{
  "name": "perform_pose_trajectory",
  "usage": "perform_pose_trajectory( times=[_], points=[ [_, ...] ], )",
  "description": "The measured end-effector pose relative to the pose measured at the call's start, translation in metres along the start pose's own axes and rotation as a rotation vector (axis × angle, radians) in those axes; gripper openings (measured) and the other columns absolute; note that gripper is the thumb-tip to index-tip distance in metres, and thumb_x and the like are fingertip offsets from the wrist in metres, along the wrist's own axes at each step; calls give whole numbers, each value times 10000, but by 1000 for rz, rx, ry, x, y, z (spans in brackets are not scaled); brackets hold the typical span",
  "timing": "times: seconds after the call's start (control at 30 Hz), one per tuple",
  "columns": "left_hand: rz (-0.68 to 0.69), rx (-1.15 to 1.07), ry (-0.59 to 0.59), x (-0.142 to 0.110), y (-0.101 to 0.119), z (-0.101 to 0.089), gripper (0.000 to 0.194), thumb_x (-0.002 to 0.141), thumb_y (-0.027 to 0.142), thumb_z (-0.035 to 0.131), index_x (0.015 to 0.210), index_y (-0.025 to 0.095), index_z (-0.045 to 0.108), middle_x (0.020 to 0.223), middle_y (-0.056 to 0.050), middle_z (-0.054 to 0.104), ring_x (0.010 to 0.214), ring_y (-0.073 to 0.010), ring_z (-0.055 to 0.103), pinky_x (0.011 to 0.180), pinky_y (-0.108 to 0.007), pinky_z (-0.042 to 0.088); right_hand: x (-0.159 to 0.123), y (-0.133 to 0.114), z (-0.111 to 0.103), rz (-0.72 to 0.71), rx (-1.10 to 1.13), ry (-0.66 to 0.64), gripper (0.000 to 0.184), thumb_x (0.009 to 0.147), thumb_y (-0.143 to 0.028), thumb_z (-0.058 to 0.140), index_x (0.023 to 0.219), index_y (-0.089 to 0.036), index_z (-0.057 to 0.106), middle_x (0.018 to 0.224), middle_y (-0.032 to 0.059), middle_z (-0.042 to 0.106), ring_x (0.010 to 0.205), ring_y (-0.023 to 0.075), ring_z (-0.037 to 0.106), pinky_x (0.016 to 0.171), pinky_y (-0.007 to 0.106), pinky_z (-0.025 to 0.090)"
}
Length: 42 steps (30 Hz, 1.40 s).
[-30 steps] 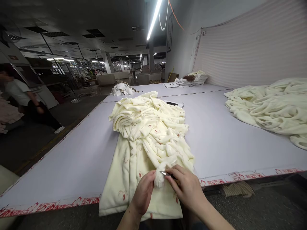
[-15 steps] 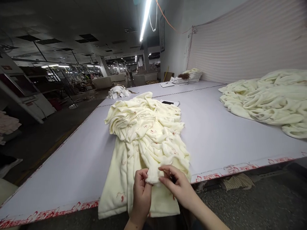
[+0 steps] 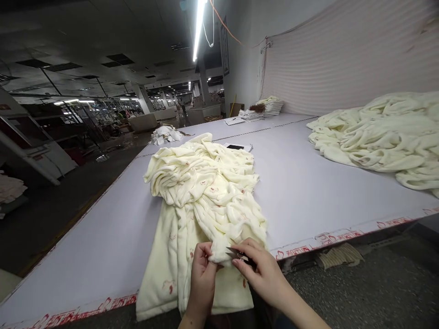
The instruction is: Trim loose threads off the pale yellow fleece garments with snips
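Observation:
A cream fleece garment with small red prints lies bunched on the white table, its lower part hanging over the front edge. My left hand pinches a fold of the fleece at the table's front. My right hand is closed on small metal thread snips, whose tips touch that same fold.
A big heap of the same cream fleece lies at the right. A phone sits behind the garment. Stacked white pieces and a small pile are at the far end. Folded cloth lies on the floor below the edge.
The view has shifted a little to the right. The snips, hidden in my right hand half a second ago, now show again at the fold that my left hand keeps pinched.

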<state>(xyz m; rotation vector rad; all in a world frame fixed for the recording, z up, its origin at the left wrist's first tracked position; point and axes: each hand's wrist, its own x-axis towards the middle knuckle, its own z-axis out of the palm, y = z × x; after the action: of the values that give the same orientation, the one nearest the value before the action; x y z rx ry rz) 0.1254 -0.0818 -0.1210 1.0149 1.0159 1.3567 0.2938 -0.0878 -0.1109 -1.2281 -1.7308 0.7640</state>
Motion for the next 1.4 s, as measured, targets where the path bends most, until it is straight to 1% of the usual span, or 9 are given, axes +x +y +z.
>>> perform_pose_trajectory(
  times=[0.27,0.43,0.53,0.63,0.77,0.93,1.13,1.27,1.4],
  points=[
    [0,45,-26,2,3,-2,168,771,260,639,784,214,477,778,29,535,706,-121,500,641,-199,430,8,8,8,8,10,96,245,887,-356,495,981,-234,686,887,54,660,824,197,633,686,290,519],
    [26,283,-3,7,9,-15,296,797,281,559,1087,247,610,1152,-62,572,1096,-242,514,925,-339,408,12,41,-5,159,-87,320,286,847,-390,515,1023,-188,616,920,63,668,741,186,618,630,288,504],
    [91,541,0,14,10,-8,283,724,296,636,995,233,681,1241,-90,517,1192,-315,440,1015,-424,319,20,49,-10,181,-180,291,291,859,-340,470,1085,-192,576,822,30,657,592,152,575,558,274,480],
    [129,667,59,24,7,6,335,619,319,744,939,235,693,1345,-91,429,1230,-355,390,1036,-464,277,29,50,-9,128,-264,240,267,835,-275,487,1074,-214,592,832,23,657,677,170,606,612,281,484],
    [-55,488,-151,41,9,7,171,667,348,722,700,184,681,1084,-101,600,1105,-323,493,998,-430,328,40,47,-11,68,-304,250,186,800,-197,465,880,-218,632,834,31,648,776,197,611,663,289,466],
    [-357,72,-320,53,20,-7,247,723,370,703,831,149,677,799,-70,695,801,-226,634,751,-307,476,57,33,-16,-6,-275,288,286,764,-136,434,967,-224,616,911,41,667,821,191,619,693,276,462],
    [-362,-161,-266,57,14,-5,214,723,311,722,846,142,678,840,-64,713,824,-188,651,772,-263,481,50,18,-1,5,-111,218,279,867,-226,422,1106,-225,564,883,20,701,815,169,657,735,270,502],
    [-360,-231,-196,61,3,-8,229,690,275,747,859,152,654,796,-44,714,758,-169,662,734,-264,492,28,21,15,51,-22,170,209,856,-298,483,1008,-207,594,921,54,671,839,197,631,741,299,492],
    [-317,-234,-170,64,-5,-13,232,702,302,725,862,173,617,804,-27,707,737,-155,655,711,-258,485,9,24,29,183,53,-30,177,852,-339,500,920,-206,596,737,7,622,659,166,583,597,263,458]
  ],
)
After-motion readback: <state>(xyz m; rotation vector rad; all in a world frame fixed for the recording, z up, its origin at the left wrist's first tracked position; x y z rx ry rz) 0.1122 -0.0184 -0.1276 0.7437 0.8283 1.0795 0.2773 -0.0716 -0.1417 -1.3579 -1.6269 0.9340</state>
